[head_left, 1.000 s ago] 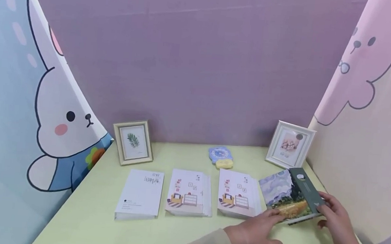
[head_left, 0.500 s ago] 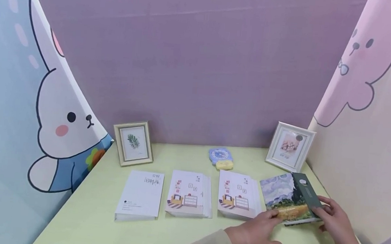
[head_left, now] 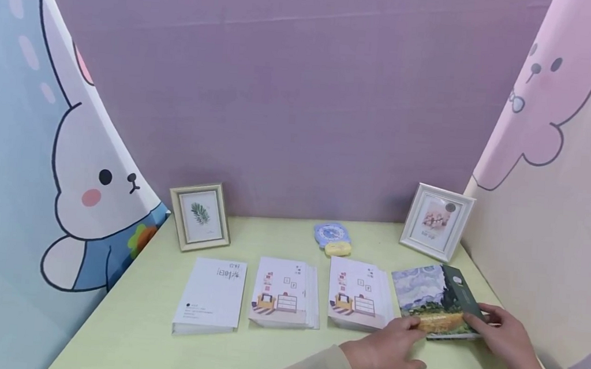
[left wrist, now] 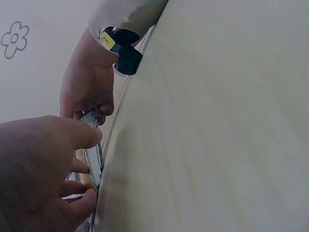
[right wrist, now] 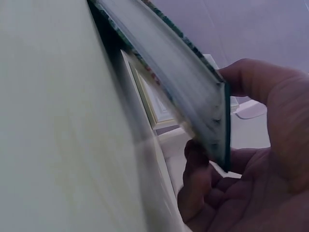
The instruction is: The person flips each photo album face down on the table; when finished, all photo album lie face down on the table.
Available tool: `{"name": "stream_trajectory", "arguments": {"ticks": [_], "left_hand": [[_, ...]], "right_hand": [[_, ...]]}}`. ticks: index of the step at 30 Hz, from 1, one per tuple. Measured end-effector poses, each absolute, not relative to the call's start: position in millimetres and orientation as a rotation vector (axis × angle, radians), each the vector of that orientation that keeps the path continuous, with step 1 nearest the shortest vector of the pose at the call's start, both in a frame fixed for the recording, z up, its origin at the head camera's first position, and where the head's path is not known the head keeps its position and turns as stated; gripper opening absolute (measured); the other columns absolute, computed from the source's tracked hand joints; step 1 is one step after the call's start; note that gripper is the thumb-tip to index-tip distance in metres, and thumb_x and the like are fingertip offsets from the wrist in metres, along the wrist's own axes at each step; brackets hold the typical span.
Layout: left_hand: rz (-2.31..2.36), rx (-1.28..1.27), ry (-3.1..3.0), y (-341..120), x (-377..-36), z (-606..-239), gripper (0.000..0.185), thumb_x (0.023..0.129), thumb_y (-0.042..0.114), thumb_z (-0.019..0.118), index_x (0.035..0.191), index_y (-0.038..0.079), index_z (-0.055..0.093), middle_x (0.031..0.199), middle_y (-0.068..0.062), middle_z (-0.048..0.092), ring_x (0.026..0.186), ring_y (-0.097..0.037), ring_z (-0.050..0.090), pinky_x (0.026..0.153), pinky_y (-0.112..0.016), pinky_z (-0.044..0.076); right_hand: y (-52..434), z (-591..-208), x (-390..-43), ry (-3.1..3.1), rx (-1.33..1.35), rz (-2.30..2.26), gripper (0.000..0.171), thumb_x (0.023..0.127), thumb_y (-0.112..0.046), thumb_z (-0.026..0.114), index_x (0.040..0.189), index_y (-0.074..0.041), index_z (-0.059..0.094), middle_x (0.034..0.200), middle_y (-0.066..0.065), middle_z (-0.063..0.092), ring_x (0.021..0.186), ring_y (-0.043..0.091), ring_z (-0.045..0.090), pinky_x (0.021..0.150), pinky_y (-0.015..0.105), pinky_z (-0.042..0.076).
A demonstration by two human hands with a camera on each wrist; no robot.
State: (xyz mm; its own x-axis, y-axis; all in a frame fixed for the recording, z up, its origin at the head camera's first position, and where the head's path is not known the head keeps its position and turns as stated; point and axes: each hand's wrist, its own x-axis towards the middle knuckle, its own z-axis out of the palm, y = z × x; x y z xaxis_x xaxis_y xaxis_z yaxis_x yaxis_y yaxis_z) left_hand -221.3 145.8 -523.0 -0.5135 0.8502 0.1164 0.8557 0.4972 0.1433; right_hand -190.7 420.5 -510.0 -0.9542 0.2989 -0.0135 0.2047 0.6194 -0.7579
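Book: the painted book lies at the right end of my row on the table, just beside the second house booklet, its near right corner a little off the tabletop in the right wrist view
Right hand: my right hand pinches the book's near right corner, thumb on the dark green band of the cover, fingers curled under the edge
Left hand: my left hand rests on the table with fingers reaching to the book's near left edge; the fingertips touch the cover and the edge, lightly bent, not wrapped round it
Row: a white booklet at the left, then two stacks of house booklets, all flat and near each other
Back of the table: a leaf picture frame at the left, a white picture frame at the right just behind the book, and a small blue clock between them
Walls: purple behind, a rabbit panel at my left, a pink bear panel at my right
Wrist: a dark band with a yellow tag sits on my right wrist
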Motion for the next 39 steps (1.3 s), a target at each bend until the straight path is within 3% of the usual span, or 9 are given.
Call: {"name": "stream_trajectory", "arguments": {"ticks": [7, 11, 17, 24, 35, 39], "left_hand": [[-0.26, -1.51, -2.732, 145.8, -220.5, -522.3, 0.061, 0.1, 0.049, 0.067, 0.153, 0.021, 0.053, 0.162, 0.001, 0.041, 0.147, -0.007, 0.037, 0.119, -0.014, 0.024], [-0.275, -1.498, -2.749, 145.1, -221.1, -522.7, 0.058, 0.101, 0.046, 0.067, 0.153, 0.023, 0.054, 0.161, 0.004, 0.042, 0.146, -0.006, 0.038, 0.118, -0.013, 0.026], [-0.346, -1.508, -2.767, 144.7, -224.3, -523.5, 0.054, 0.103, 0.041, 0.066, 0.153, 0.025, 0.054, 0.157, 0.007, 0.045, 0.141, -0.004, 0.041, 0.114, -0.01, 0.028], [-0.385, -1.515, -2.79, 144.4, -225.0, -523.4, 0.057, 0.102, 0.042, 0.067, 0.153, 0.024, 0.053, 0.155, 0.007, 0.044, 0.141, -0.003, 0.041, 0.113, -0.009, 0.029], [-0.419, -1.517, -2.8, 143.5, -224.1, -518.6, 0.059, 0.099, 0.041, 0.071, 0.153, 0.025, 0.053, 0.156, 0.007, 0.042, 0.142, -0.002, 0.04, 0.112, -0.007, 0.027], [-0.419, -1.522, -2.792, 143.0, -224.6, -518.2, 0.06, 0.099, 0.041, 0.071, 0.153, 0.024, 0.053, 0.156, 0.007, 0.043, 0.141, -0.002, 0.04, 0.112, -0.007, 0.027]], "right_hand": [[428.0, -513.4, -192.6, -2.839, -0.428, 1.108, 0.08, 0.101, -0.048, 0.066, 0.14, 0.019, 0.048, 0.119, 0.035, 0.063, 0.106, 0.042, 0.062, 0.073, 0.032, 0.051], [429.1, -514.8, -193.3, -2.899, -0.455, 1.102, 0.082, 0.101, -0.051, 0.063, 0.139, 0.02, 0.048, 0.122, 0.038, 0.062, 0.11, 0.047, 0.061, 0.078, 0.04, 0.053], [428.8, -515.5, -193.8, -2.938, -0.413, 1.072, 0.079, 0.102, -0.049, 0.061, 0.138, 0.02, 0.048, 0.12, 0.038, 0.062, 0.109, 0.047, 0.062, 0.08, 0.044, 0.053], [427.3, -515.9, -193.5, -2.947, -0.431, 1.087, 0.08, 0.103, -0.05, 0.06, 0.14, 0.02, 0.047, 0.124, 0.041, 0.059, 0.112, 0.052, 0.059, 0.088, 0.058, 0.053], [429.4, -517.1, -193.6, -2.944, -0.399, 1.017, 0.075, 0.101, -0.047, 0.064, 0.134, 0.019, 0.053, 0.113, 0.033, 0.066, 0.105, 0.045, 0.063, 0.08, 0.048, 0.054], [429.5, -516.6, -194.1, -2.94, -0.397, 1.015, 0.075, 0.101, -0.047, 0.065, 0.134, 0.019, 0.053, 0.113, 0.033, 0.066, 0.105, 0.045, 0.063, 0.08, 0.05, 0.054]]}}
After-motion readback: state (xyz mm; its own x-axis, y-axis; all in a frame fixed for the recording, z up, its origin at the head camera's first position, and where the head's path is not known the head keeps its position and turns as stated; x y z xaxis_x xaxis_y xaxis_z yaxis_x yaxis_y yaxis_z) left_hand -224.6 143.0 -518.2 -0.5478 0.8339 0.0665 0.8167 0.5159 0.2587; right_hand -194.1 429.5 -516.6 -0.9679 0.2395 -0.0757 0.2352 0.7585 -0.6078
